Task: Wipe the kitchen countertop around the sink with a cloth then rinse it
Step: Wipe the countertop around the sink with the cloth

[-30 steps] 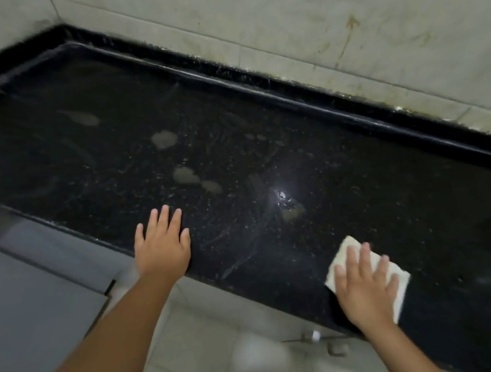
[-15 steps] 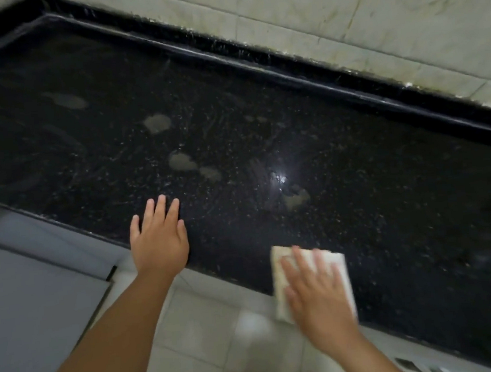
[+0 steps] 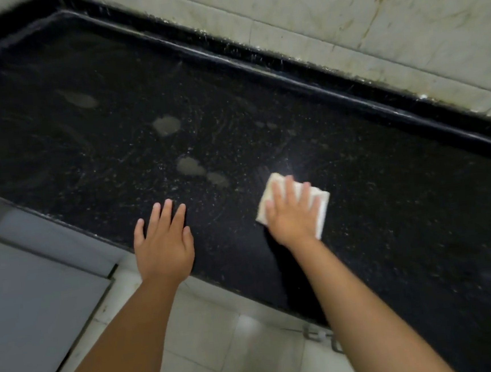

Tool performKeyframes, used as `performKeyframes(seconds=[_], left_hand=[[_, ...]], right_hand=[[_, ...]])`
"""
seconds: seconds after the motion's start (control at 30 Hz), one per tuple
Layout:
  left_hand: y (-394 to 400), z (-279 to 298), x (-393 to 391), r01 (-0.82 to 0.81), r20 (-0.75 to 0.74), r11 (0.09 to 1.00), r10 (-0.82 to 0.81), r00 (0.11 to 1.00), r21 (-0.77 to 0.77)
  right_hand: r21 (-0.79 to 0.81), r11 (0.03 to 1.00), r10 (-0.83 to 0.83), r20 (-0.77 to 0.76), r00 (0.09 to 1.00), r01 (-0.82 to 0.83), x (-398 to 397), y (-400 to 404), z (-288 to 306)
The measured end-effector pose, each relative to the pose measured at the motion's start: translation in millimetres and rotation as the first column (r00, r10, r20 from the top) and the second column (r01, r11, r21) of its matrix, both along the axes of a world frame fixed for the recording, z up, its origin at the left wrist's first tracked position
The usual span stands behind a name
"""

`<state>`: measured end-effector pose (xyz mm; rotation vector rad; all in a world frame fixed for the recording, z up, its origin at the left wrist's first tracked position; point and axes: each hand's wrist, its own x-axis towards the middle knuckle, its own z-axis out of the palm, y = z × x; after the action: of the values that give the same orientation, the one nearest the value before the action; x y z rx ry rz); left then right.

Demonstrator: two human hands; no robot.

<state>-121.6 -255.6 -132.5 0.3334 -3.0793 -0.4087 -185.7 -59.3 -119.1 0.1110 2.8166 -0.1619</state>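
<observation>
A folded white cloth (image 3: 322,205) lies flat on the black speckled countertop (image 3: 387,191). My right hand (image 3: 292,214) presses down on it with straight, spread fingers and covers most of it. My left hand (image 3: 163,242) rests flat on the counter near its front edge, fingers straight, holding nothing. Several pale grey smears (image 3: 187,164) and streaks mark the counter to the left of the cloth. No sink is in view.
A raised black lip (image 3: 303,80) runs along the back of the counter under a stained tiled wall (image 3: 372,26). A grey cabinet door (image 3: 26,308) stands open at lower left. Pale floor tiles (image 3: 222,336) lie below the counter edge.
My right hand has slid the cloth from the counter's front edge away from me onto the middle of the counter. My left hand has stayed in place.
</observation>
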Motion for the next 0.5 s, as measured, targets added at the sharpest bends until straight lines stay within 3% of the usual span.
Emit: performKeyframes(seconds=[0.07, 0.13, 0.2, 0.27, 0.33, 0.4, 0.5], left_hand=[[-0.7, -2.9, 0.1, 0.005, -0.015, 1.0, -0.005, 1.0, -0.012], [-1.1, -3.4, -0.2, 0.004, -0.023, 1.0, -0.005, 1.0, -0.018], [-1.2, -2.2, -1.3, 0.005, -0.026, 1.0, -0.005, 1.0, -0.019], [-1.4, -1.6, -2.1, 0.005, -0.024, 1.0, -0.005, 1.0, -0.008], [-0.7, -2.3, -2.0, 0.01, -0.02, 1.0, -0.01, 1.0, 0.002], [-1.3, -2.8, -1.9, 0.006, -0.014, 1.0, -0.005, 1.0, 0.014], [-2.3, -4.0, -1.9, 0.003, -0.005, 1.0, -0.003, 1.0, 0.008]], right_hand=[[0.013, 0.985, 0.174, -0.113, 0.978, -0.173, 21.2, -39.0, -6.6], [-0.004, 0.97, 0.239, -0.174, 0.955, -0.244, 52.7, -51.0, -10.3], [-0.04, 0.94, 0.332, -0.114, 0.936, -0.339, 86.0, -29.6, -14.3], [0.021, 0.925, 0.378, -0.144, 0.914, -0.379, 108.5, 19.8, -19.4], [0.12, 0.955, 0.287, -0.152, 0.946, -0.27, 111.4, 78.9, -18.6], [0.098, 0.993, 0.075, -0.145, 0.987, -0.061, 89.7, 118.5, -4.1], [0.051, 0.965, -0.251, -0.088, 0.964, 0.256, 29.6, 130.4, 10.5]])
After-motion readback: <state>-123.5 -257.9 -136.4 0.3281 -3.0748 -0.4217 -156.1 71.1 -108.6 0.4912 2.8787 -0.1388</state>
